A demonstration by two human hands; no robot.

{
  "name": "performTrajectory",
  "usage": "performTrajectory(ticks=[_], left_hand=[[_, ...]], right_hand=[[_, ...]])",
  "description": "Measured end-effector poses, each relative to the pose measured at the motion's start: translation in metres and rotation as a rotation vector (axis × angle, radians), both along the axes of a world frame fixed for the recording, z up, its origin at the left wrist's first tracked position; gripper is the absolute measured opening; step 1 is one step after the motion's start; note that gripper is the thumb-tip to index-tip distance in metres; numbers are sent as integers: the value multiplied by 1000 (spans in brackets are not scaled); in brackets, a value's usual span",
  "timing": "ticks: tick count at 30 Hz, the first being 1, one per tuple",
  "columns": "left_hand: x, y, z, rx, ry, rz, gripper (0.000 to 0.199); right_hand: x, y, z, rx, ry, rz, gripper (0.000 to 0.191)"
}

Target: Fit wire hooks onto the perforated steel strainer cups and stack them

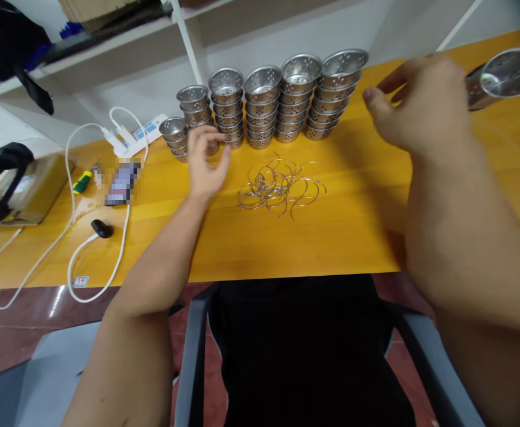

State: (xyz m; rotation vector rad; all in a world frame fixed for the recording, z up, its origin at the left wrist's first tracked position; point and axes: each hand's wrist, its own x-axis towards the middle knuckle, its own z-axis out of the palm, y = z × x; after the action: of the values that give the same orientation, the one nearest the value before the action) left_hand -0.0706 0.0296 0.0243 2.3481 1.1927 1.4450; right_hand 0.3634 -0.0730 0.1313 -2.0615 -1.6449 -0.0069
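Several stacks of perforated metal cups (262, 86) stand in a row along the back of the wooden table. My left hand (207, 163) is in front of the second stack from the left, its fingers curled and apart from the thumb, with nothing seen between them. At the right, my right hand (424, 101) is raised over the table, thumb and fingers apart and holding nothing visible. Just beyond it a separate perforated metal cup (511, 74) is partly covered by the hand. Thin curved wires (280, 187) lie in a tangled heap in front of the stacks.
On the table's left are a phone (123, 182), white cables, a power strip (142, 139), a black plug-like item (102, 228), a green and yellow item (82, 182) and a cardboard box (46, 190). A chair (295, 356) stands at the front edge; shelves (108, 50) rise behind.
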Motion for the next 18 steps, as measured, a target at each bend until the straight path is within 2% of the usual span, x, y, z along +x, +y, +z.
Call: performTrajectory(ticks=[3, 5, 7, 9, 12, 15, 18], left_hand=[[-37, 34, 0, 204, -79, 223, 69], [-56, 50, -1, 152, -108, 403, 75], [-67, 54, -1, 21, -163, 493, 73], [-70, 48, 2, -92, -192, 486, 62], [-64, 34, 12, -138, -206, 466, 44], [-58, 26, 20, -119, -262, 508, 43], [-56, 27, 20, -74, -278, 504, 45]], right_hand=[[-24, -1, 0, -54, 15, 143, 35], [-27, 6, -9, -114, 31, 221, 35], [-26, 14, -19, -140, 52, 258, 35], [-24, 21, -29, -134, 60, 264, 34], [-21, 29, -40, -114, 62, 279, 33], [-19, 32, -46, -95, 75, 312, 32], [-18, 33, -50, -87, 84, 339, 31]])
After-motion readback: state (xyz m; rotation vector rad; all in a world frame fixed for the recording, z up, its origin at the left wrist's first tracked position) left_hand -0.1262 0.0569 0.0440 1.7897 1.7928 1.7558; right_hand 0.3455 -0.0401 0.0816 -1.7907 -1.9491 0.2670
